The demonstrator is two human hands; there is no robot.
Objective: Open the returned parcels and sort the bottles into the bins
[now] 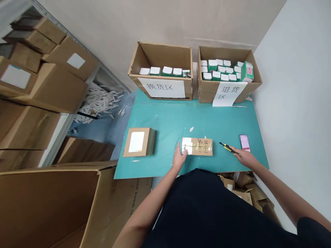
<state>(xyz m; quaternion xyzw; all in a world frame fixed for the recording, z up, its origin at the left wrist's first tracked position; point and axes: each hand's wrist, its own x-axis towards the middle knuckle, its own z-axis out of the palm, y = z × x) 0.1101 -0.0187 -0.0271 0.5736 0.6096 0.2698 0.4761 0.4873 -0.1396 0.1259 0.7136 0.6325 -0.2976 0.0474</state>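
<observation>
A small taped cardboard parcel (198,146) with handwriting on top lies on the teal table (165,120). My left hand (179,159) rests against its left end, fingers curled on the edge, steadying it. My right hand (243,157) sits near the table's right front, fingers closed on the handle end of a yellow-and-black utility knife (228,147) that lies pointing up-left. A phone (244,142) lies just beyond that hand.
A second parcel (139,142) with a white label sits at the table's left. Two open cartons (162,70) (227,74) of green-white boxes stand at the back. Stacked cartons fill shelves left; a large open carton (64,203) is below left.
</observation>
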